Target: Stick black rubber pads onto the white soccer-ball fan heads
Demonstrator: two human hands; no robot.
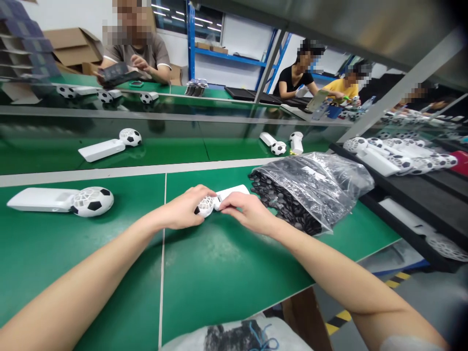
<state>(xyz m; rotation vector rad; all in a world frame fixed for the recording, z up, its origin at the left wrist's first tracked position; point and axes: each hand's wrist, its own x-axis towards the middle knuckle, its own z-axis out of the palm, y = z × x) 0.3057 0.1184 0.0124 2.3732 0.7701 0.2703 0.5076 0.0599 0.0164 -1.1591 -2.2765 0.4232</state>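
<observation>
A white piece with a soccer-ball head (205, 206) and a flat handle lies at the middle of the green table. My left hand (185, 208) is wrapped round its ball end. The fingertips of my right hand (245, 209) are pinched together at the neck between ball and handle; anything small between them is hidden. Right of my right hand, a clear plastic bag (329, 180) lies on its side with many small black discs (281, 200) at its mouth. A second ball-headed piece (93, 201) rests on the table at the left, its handle pointing left.
Beyond the table edge, a green belt (168, 146) carries more ball-headed pieces (129, 137). Black trays (420, 195) with similar pieces stand at the right. A metal post (398, 90) slants up at the right. Several people sit across the belt.
</observation>
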